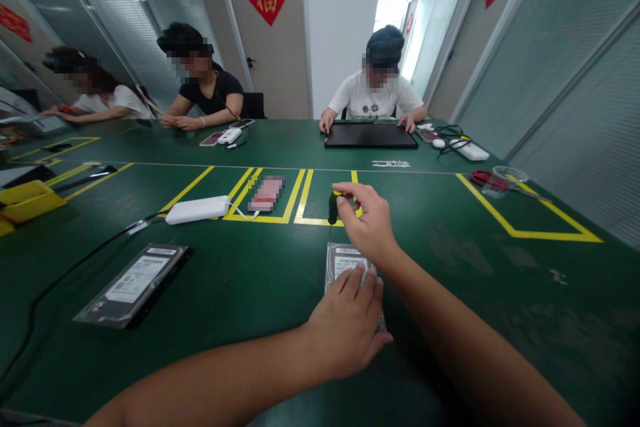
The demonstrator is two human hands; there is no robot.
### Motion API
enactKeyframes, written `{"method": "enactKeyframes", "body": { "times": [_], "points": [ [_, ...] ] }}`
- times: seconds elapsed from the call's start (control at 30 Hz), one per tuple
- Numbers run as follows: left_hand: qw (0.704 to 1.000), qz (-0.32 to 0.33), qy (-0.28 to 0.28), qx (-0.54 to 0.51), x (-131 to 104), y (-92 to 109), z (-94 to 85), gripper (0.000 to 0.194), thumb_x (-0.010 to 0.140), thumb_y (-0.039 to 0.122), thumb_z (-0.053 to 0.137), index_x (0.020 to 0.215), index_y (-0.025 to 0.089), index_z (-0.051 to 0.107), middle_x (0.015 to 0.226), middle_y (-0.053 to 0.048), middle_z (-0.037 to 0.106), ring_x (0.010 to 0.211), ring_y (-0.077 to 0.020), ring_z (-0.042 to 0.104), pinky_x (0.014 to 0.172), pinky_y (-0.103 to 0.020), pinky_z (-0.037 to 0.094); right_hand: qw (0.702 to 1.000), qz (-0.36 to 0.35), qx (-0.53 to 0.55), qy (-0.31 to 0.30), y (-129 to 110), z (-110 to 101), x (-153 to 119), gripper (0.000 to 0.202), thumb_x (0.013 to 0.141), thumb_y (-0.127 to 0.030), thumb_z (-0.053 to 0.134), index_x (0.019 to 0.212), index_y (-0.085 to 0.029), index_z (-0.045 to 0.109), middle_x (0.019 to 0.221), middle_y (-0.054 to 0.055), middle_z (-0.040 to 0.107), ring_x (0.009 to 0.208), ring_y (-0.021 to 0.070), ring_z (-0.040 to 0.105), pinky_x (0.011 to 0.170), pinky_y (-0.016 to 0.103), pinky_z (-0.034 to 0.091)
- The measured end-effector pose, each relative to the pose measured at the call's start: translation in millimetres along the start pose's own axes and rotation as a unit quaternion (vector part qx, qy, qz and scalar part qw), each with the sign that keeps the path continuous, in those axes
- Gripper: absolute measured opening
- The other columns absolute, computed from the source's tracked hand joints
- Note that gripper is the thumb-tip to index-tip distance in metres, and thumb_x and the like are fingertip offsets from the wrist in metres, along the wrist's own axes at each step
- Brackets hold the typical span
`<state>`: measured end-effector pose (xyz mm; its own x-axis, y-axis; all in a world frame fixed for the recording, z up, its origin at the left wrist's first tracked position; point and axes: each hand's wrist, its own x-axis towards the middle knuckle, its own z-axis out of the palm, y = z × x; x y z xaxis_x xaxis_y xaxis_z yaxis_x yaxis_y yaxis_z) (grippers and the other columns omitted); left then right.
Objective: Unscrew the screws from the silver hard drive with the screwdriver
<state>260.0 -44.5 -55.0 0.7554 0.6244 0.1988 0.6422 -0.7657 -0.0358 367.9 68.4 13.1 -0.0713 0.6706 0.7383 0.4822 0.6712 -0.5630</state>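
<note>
Right hand (369, 221) is up at the far end, fingers and thumb closed round the top of the screwdriver (333, 208), its shaft pointing down to the drive's (346, 260) far left corner. And the left hand (345, 320)? Open, palm down, laid across the drive's near part, covering much of it. So the drive sits on the desk (235, 280), under the left hand and just nearer than the right. How far along? The blade is at that far corner, the label's in place, and the part we can see looks whole. Any screw turned or out? Can't tell; too small, and the fingers hide the rest. Off to the left, the second drive (133, 283) lies label up, well apart from both hands.
</note>
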Motion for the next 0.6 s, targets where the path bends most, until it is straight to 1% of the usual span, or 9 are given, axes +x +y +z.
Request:
{"method": "enactKeyframes", "body": {
  "times": [0.1, 0.3, 0.5, 0.6],
  "points": [
    [1.0, -0.002, 0.0, -0.001, -0.1, -0.1, -0.4, 0.073, 0.102, 0.059, 0.035, 0.148, 0.003, 0.043, 0.151, -0.021, 0.046, 0.142, -0.0384, 0.037, 0.118, -0.048, 0.025, 1.0, 0.003, -0.001, 0.003, -0.3, 0.4, -0.1, 0.021, 0.09, -0.021, 0.056, 0.105, -0.024, 0.071, 0.1, 0.004, 0.075, 0.088, 0.0212, 0.064, 0.077, 0.038, 0.049],
    [1.0, -0.005, 0.001, -0.003, 0.7, 0.2, 1.1, 0.073, 0.102, 0.06, 0.035, 0.148, 0.003, 0.042, 0.151, -0.021, 0.046, 0.143, -0.0389, 0.036, 0.118, -0.049, 0.025, 1.0, 0.005, -0.001, -0.009, -2.1, -1.0, 0.2, 0.014, 0.088, -0.026, 0.064, 0.101, -0.023, 0.069, 0.1, 0.004, 0.072, 0.09, 0.0206, 0.063, 0.076, 0.037, 0.048],
    [1.0, -0.003, 0.001, -0.001, 0.3, 0.1, 2.5, 0.073, 0.101, 0.06, 0.037, 0.148, 0.003, 0.042, 0.151, -0.021, 0.045, 0.143, -0.0387, 0.036, 0.118, -0.049, 0.025, 1.0, 0.002, 0.013, 0.003, -1.8, 0.6, -0.7, 0.018, 0.091, -0.023, 0.056, 0.103, -0.025, 0.069, 0.104, 0.004, 0.074, 0.091, 0.0207, 0.065, 0.075, 0.037, 0.049],
    [1.0, -0.006, 0.002, -0.004, 0.3, -0.2, 2.5, 0.074, 0.101, 0.06, 0.036, 0.149, 0.004, 0.041, 0.152, -0.021, 0.045, 0.144, -0.0388, 0.035, 0.119, -0.048, 0.024, 1.0, -0.001, 0.007, -0.001, -0.8, 1.1, -0.7, 0.018, 0.09, -0.023, 0.058, 0.105, -0.025, 0.069, 0.104, 0.003, 0.075, 0.091, 0.0209, 0.065, 0.076, 0.038, 0.05]
  ]
}}
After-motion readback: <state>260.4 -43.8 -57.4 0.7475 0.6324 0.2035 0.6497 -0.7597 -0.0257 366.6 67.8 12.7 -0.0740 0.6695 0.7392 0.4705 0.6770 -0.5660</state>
